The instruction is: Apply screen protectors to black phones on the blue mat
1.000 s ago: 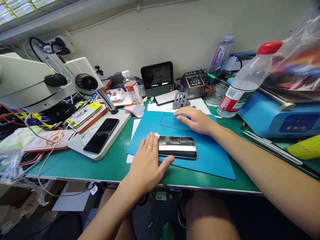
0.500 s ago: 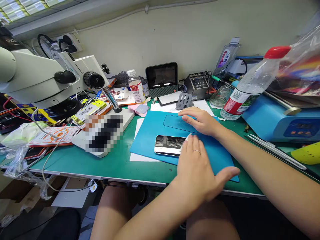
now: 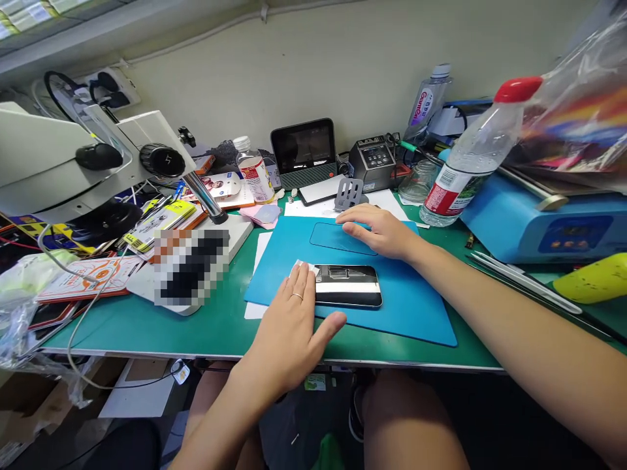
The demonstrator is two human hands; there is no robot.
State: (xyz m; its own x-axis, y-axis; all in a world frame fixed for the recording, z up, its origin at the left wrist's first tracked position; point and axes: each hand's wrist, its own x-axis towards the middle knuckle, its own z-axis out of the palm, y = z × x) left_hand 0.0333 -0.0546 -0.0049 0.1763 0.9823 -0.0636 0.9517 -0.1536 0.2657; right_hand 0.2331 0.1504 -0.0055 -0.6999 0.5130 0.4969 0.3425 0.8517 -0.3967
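In the head view, a glossy black phone (image 3: 349, 287) is seen lying flat, lengthwise from left to right, on the near part of a blue mat (image 3: 401, 320), with a pale band shown along its surface. The left end of the phone is covered by the left hand (image 3: 289, 326), which is laid palm down with its fingers straight and close together and its thumb spread wide; a ring (image 3: 296, 297) is worn on one finger. A white wipe (image 3: 313, 267) is held down under the fingertips rather than pinched, and only its edge is shown. The right hand (image 3: 385, 232) is held loosely bent above the far part of the mat, its thumb parted from the fingers; nothing is seen gripped in it. The right end of a dark rounded outline (image 3: 323, 238) on the mat is partly hidden by that hand, and whether it is touched cannot be told. Beyond the mat, a grey slotted stand (image 3: 349, 194), a dark display (image 3: 306, 147) and a black control box (image 3: 373, 163) are set near the wall. On the right, a red-capped bottle (image 3: 460, 163) is stood beside a blue machine (image 3: 519, 222). On the left, the green table (image 3: 220, 329) is occupied by a microscope (image 3: 44, 163), on whose base a dark object is blurred into squares.
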